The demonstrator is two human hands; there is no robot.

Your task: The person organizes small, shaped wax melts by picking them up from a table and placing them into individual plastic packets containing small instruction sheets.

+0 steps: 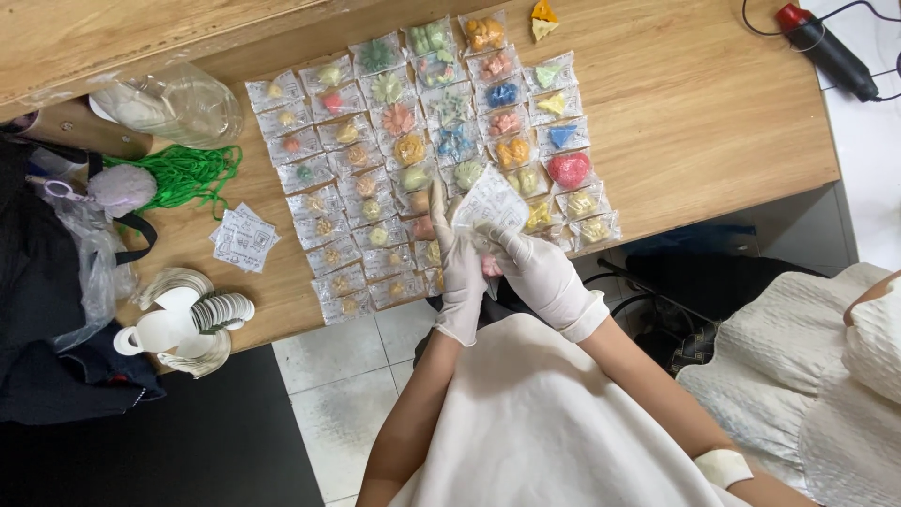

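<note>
Both my hands wear white gloves and meet at the near edge of a wooden table (713, 103). My left hand (460, 268) and my right hand (535, 268) together hold a small clear printed plastic pouch (490, 202) with something pink partly hidden between the fingers. Just beyond the hands lie rows of small sealed pouches (422, 150), each with a coloured shaped piece inside: flowers, hearts, triangles. A red heart-shaped piece (569, 169) lies right of the held pouch.
A stack of empty printed pouches (244, 237) lies to the left. Green cord (183, 174), a clear plastic bag (174, 101), white round holders (188, 324) and dark bags (47, 282) crowd the left end. A black-and-red tool (826, 47) rests far right. Another person in white (817, 376) sits at right.
</note>
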